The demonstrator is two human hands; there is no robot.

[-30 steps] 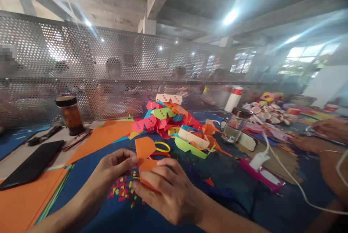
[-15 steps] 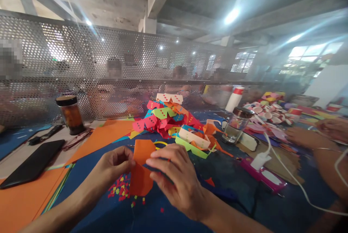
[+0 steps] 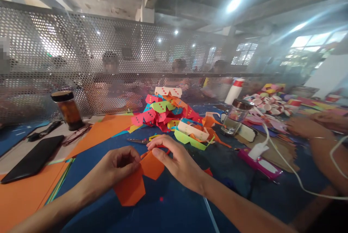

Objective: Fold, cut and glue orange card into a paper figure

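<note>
My left hand (image 3: 121,163) pinches a folded orange paper cutout (image 3: 130,188) near its narrow middle. One half of the cutout hangs below that hand, and the other half sits under my right hand (image 3: 178,160). The right fingers and thumb close on its upper edge. Just behind the hands lies a pair of scissors (image 3: 140,141) with a yellow handle, partly covered by my right fingers. A single red paper bit (image 3: 161,199) lies on the blue table in front. Farther back is a heap of colored paper masks (image 3: 160,111) dotted with small squares.
At left are a black phone (image 3: 32,158), orange sheets (image 3: 24,193) and a lidded jar of dark drink (image 3: 67,110). To the right stand a glass jar (image 3: 236,117) and a magenta power strip (image 3: 259,166) with a white cable. Another person's arm (image 3: 323,146) reaches in there.
The orange cutout has tilted and swung down to the left. My right hand has moved up onto its far half. The scissors show more, and the scattered paper squares are now mostly hidden.
</note>
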